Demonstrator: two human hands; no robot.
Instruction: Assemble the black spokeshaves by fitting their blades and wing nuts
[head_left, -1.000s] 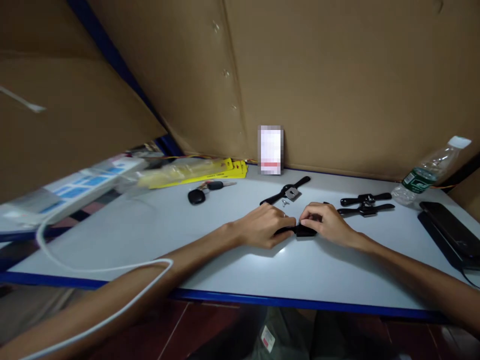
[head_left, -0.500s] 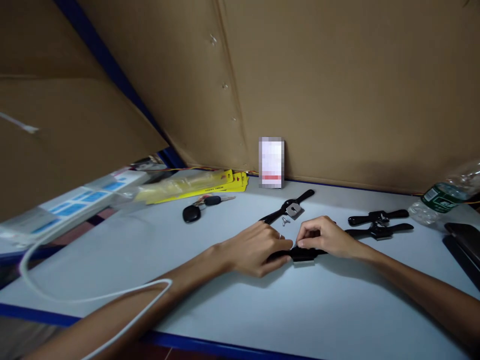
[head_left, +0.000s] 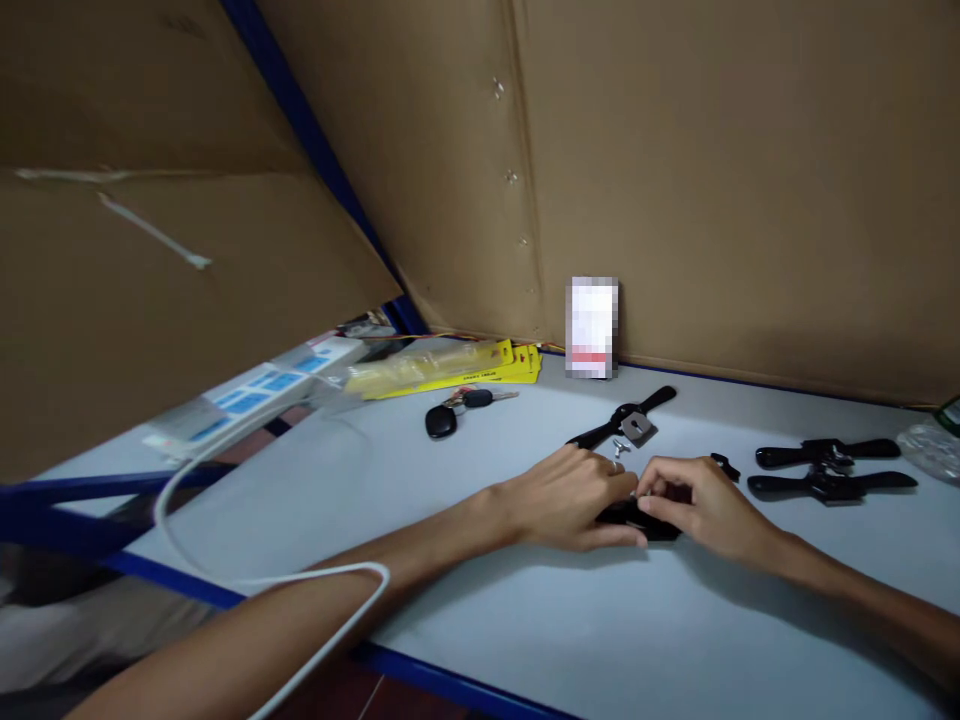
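Note:
My left hand [head_left: 574,502] is closed around the handle of a black spokeshave [head_left: 664,532] lying low over the table, its far end hidden by my right hand [head_left: 705,505]. The right thumb and fingertips are pinched together over the middle of its body; what is between them is too small to make out. Just beyond my hands lies another black spokeshave [head_left: 596,434] with a slotted metal blade [head_left: 638,430] against it and small silver screws [head_left: 621,450] beside it. A small black clamp piece [head_left: 724,467] rests behind my right hand.
Two more spokeshaves [head_left: 780,457] lie at the right, near a plastic bottle [head_left: 930,450]. Keys [head_left: 442,421], yellow packaging [head_left: 480,375] and a lit phone [head_left: 592,328] are along the back. A white cable [head_left: 300,578] crosses my left forearm. Cardboard [head_left: 712,180] walls the back.
The view has swung left, so everything sits further right in the picture. My right hand has shifted slightly over the spokeshave's body, and the small black clamp piece behind it now shows.

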